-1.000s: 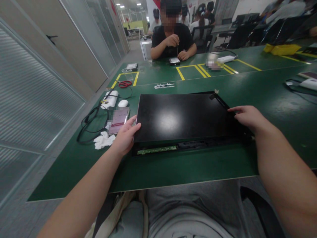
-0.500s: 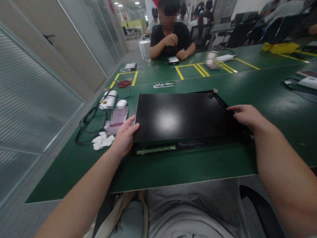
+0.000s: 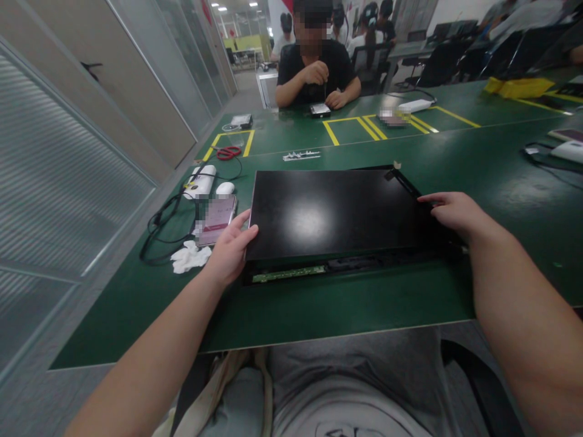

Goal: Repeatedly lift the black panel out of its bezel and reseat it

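A black LCD screen panel (image 3: 328, 206) lies tilted over a black frame (image 3: 382, 260), its left side raised. My left hand (image 3: 230, 252) is closed on the panel's left edge, thumb on the front face and fingers partly hidden behind. At the right side, my right hand (image 3: 460, 212) is closed at the frame's rim, index finger stretched along it; the other fingers are mostly hidden. A green circuit board strip (image 3: 289, 274) shows along the frame's near side, below the panel's lower edge. A small tape tab (image 3: 397, 165) sticks up at the far right corner.
Left of the panel lie a phone (image 3: 218, 221), crumpled tissue (image 3: 190, 257), a white mouse (image 3: 225, 189), a white power bank-like block (image 3: 200, 182), black cables and red-handled scissors (image 3: 228, 153). Small white parts (image 3: 301, 156) lie beyond the panel. A person (image 3: 316, 73) works across the green table (image 3: 346, 309).
Both hands keep their hold, and the panel stays almost in the same place. The whole view has shifted very slightly.
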